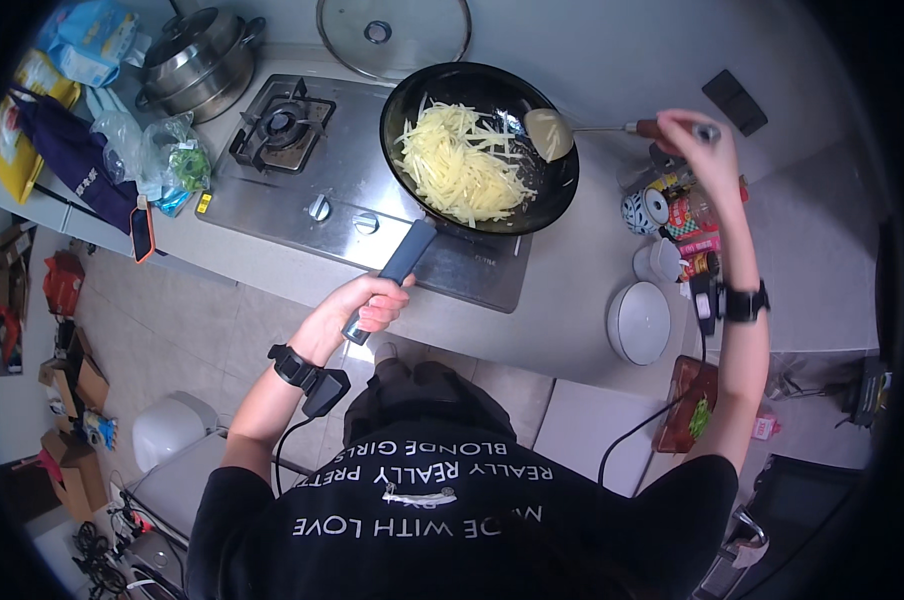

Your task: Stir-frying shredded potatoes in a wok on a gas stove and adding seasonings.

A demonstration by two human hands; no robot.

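My left hand [373, 304] is closed around the dark handle [409, 251] of a black wok [553, 195], which stands over the right side of the gas stove. Pale shredded potato [459, 165], or a similar cut vegetable, lies heaped in the wok's left and middle part. With my right hand [703, 154], raised at the wok's right, I grip the wooden handle of a metal spatula [549, 135]. The spatula's broad blade is inside the wok at the right, beside the shreds. Whether the blade touches the wok cannot be told.
A bare burner [281, 127] and a steel steamer pot [197, 64] are at the left. A glass lid [422, 45] leans behind the wok. Seasoning containers [692, 217] and a white bowl [639, 324] stand right; a cutting board [673, 390] with chopped greens [699, 417] lies nearer.
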